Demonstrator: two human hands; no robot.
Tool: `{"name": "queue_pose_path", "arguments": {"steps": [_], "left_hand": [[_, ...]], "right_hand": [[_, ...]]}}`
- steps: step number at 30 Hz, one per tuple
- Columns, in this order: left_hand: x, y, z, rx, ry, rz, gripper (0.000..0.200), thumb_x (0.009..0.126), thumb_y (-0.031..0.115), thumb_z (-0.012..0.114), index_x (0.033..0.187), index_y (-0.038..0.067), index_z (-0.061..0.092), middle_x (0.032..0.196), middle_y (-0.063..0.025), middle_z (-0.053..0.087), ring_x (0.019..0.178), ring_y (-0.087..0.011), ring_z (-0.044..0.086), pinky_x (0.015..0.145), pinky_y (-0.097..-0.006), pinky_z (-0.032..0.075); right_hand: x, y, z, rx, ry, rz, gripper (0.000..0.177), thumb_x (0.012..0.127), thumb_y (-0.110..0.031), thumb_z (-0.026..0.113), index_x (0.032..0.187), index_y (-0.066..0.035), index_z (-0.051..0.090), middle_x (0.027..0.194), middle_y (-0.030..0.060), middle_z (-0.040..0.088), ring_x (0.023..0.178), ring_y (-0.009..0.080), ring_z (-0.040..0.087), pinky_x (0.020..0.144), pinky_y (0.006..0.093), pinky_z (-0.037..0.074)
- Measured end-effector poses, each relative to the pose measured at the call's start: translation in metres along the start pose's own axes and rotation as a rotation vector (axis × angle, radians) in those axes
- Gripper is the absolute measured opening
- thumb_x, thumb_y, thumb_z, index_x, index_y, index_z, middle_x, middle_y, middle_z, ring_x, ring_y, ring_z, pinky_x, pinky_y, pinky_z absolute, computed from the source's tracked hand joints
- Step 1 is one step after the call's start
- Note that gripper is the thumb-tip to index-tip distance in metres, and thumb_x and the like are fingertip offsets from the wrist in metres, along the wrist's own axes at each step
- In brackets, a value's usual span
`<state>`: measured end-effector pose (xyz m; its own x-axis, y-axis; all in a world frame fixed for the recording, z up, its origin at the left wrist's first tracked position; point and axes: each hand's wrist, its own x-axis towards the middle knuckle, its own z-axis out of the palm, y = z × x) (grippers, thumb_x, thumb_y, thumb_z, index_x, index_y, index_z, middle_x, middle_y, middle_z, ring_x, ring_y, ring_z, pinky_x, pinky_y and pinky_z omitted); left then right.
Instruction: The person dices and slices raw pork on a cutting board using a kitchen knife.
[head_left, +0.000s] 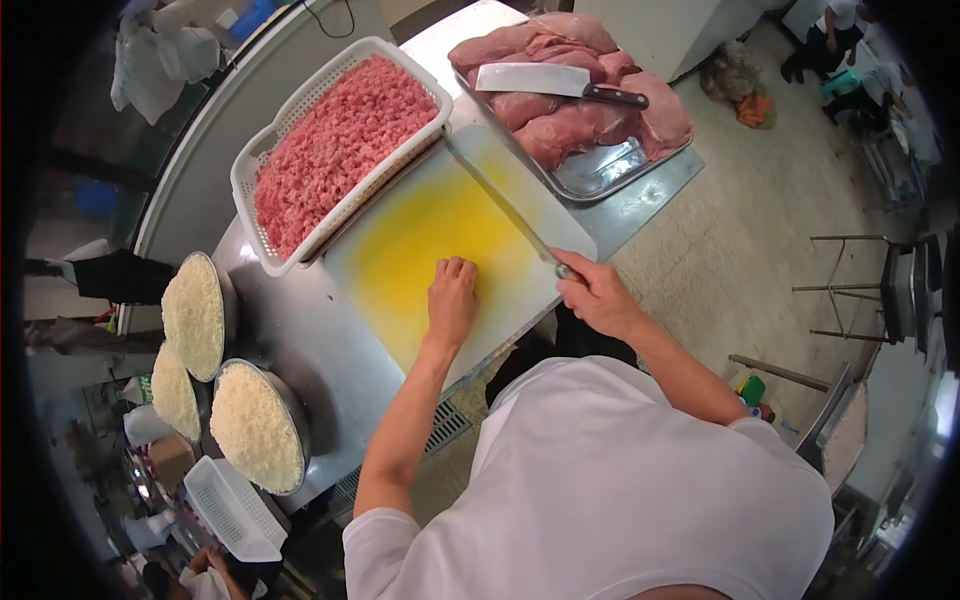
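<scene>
Knife (505, 205) in right hand (598, 295), left hand (452, 298) on yellow board (400, 250)

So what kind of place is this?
Most likely a big working kitchen, the meat-prep part. A steel tray holds large raw meat cuts with a cleaver on top, a white basket is full of diced meat, and the right hand holds a long knife over a yellow-stained cutting board.
</scene>
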<state>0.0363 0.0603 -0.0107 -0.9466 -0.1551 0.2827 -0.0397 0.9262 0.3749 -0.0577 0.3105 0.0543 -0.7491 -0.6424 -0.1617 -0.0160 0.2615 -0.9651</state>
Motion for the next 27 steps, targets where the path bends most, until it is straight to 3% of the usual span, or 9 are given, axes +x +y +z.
{"name": "queue_pose_path", "arguments": {"steps": [4,7,10,16,21,22,24,25,27], "left_hand": [[0.010,0.004,-0.003,0.000,-0.052,-0.002,0.020,0.075,-0.005,0.064,0.094,0.001,0.065,0.098,-0.0137,0.064,0.098,-0.0345,0.061,0.078,-0.0449,0.056],[0.010,0.003,-0.003,0.036,-0.041,0.055,0.021,0.075,-0.005,0.064,0.095,0.001,0.066,0.100,-0.0143,0.065,0.098,-0.0348,0.061,0.079,-0.0452,0.056],[-0.010,-0.002,-0.013,0.030,0.009,0.009,0.020,0.076,-0.005,0.064,0.094,0.001,0.068,0.100,-0.0143,0.066,0.097,-0.0350,0.062,0.078,-0.0447,0.055],[-0.044,-0.009,-0.030,0.007,0.070,-0.121,0.019,0.080,-0.008,0.064,0.095,0.001,0.072,0.095,-0.0161,0.068,0.093,-0.0358,0.066,0.082,-0.0446,0.054],[-0.008,-0.039,-0.056,-0.245,0.199,-0.225,0.010,0.090,-0.002,0.067,0.098,0.001,0.072,0.090,-0.0178,0.070,0.083,-0.0345,0.069,0.077,-0.0408,0.055],[0.009,-0.050,-0.068,-0.185,0.249,-0.281,0.011,0.090,-0.002,0.069,0.099,0.002,0.072,0.091,-0.0182,0.071,0.084,-0.0323,0.071,0.077,-0.0384,0.056],[0.057,-0.064,-0.122,-0.101,0.457,-0.108,0.010,0.091,-0.003,0.066,0.098,0.000,0.073,0.092,-0.0133,0.074,0.083,-0.0277,0.071,0.078,-0.0365,0.056],[0.080,-0.082,-0.142,-0.111,0.586,-0.140,0.009,0.092,-0.001,0.066,0.098,0.000,0.073,0.093,-0.0118,0.074,0.085,-0.0248,0.071,0.079,-0.0366,0.056],[0.122,-0.076,-0.175,-0.089,0.777,-0.167,0.007,0.091,0.001,0.066,0.094,0.002,0.073,0.092,-0.0131,0.074,0.084,-0.0277,0.071,0.078,-0.0388,0.056]], "right_hand": [[0.063,-0.032,0.015,-0.497,0.147,-0.509,0.057,0.090,-0.013,0.070,0.145,-0.009,0.057,0.081,0.0132,0.065,0.069,0.0324,0.064,0.067,0.0421,0.054],[0.113,-0.017,0.026,-0.601,0.201,-0.613,0.061,0.090,-0.015,0.072,0.148,-0.011,0.055,0.088,0.0129,0.069,0.077,0.0355,0.066,0.069,0.0442,0.054],[0.097,0.001,0.017,-0.742,0.161,-0.542,0.059,0.090,-0.015,0.070,0.147,-0.013,0.053,0.087,0.0124,0.069,0.077,0.0360,0.067,0.067,0.0481,0.052],[-0.014,0.035,-0.027,-0.689,-0.008,-0.421,0.063,0.088,-0.014,0.074,0.148,-0.014,0.054,0.089,0.0115,0.069,0.081,0.0338,0.067,0.071,0.0462,0.053],[-0.028,0.027,-0.032,-0.725,-0.057,-0.249,0.062,0.085,-0.017,0.079,0.143,-0.013,0.058,0.092,0.0124,0.070,0.084,0.0343,0.068,0.074,0.0465,0.053],[-0.026,0.023,-0.032,-0.728,-0.055,-0.239,0.061,0.085,-0.018,0.079,0.143,-0.013,0.059,0.093,0.0130,0.070,0.086,0.0352,0.068,0.075,0.0469,0.053],[-0.021,0.019,-0.029,-0.731,-0.048,-0.232,0.060,0.085,-0.019,0.079,0.142,-0.013,0.059,0.095,0.0137,0.071,0.087,0.0360,0.068,0.075,0.0473,0.054],[-0.022,0.019,-0.028,-0.697,-0.033,-0.239,0.060,0.085,-0.019,0.079,0.141,-0.011,0.059,0.096,0.0143,0.071,0.088,0.0369,0.068,0.076,0.0475,0.054],[-0.030,0.026,-0.025,-0.669,-0.026,-0.232,0.059,0.086,-0.020,0.079,0.140,-0.010,0.059,0.097,0.0150,0.071,0.089,0.0377,0.068,0.076,0.0478,0.054]]}}
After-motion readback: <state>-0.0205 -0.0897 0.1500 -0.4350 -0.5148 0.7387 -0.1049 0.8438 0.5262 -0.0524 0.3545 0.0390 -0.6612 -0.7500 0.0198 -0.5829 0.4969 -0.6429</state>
